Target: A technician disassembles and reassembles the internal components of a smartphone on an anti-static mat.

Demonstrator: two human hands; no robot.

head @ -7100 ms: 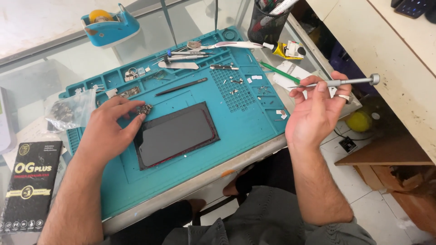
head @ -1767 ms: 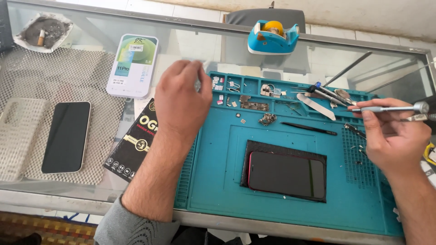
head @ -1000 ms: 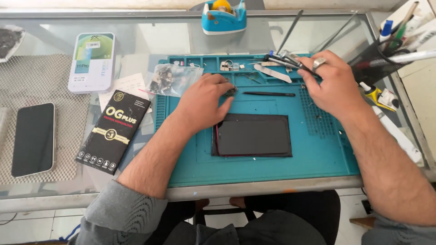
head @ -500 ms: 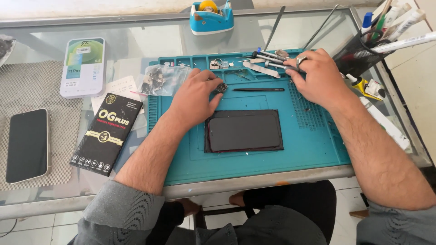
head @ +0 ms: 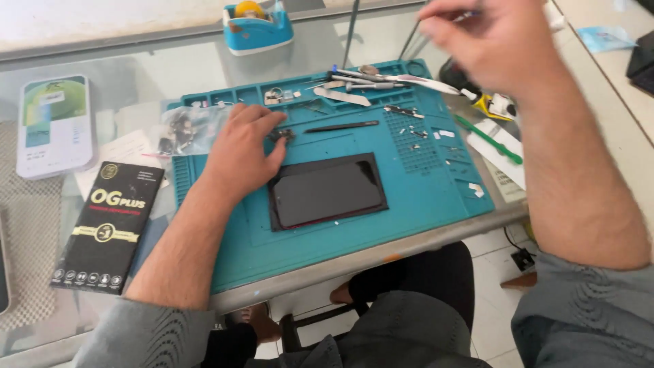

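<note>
From the head camera I see my left hand (head: 242,153) resting loosely, gripping nothing, on the teal mat (head: 436,197) with its fingertips at a small dark part (head: 281,135) just above the black phone (head: 327,192), while my blurred right hand (head: 494,37) hangs raised over the tools (head: 381,78), its grip impossible to tell.

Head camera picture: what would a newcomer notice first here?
First, the teal work mat filling the glass table, with a dark phone lying flat at its centre. The left hand rests on the mat at the phone's upper left corner, while the right hand is raised, blurred, above the tools at the mat's far edge.
</note>
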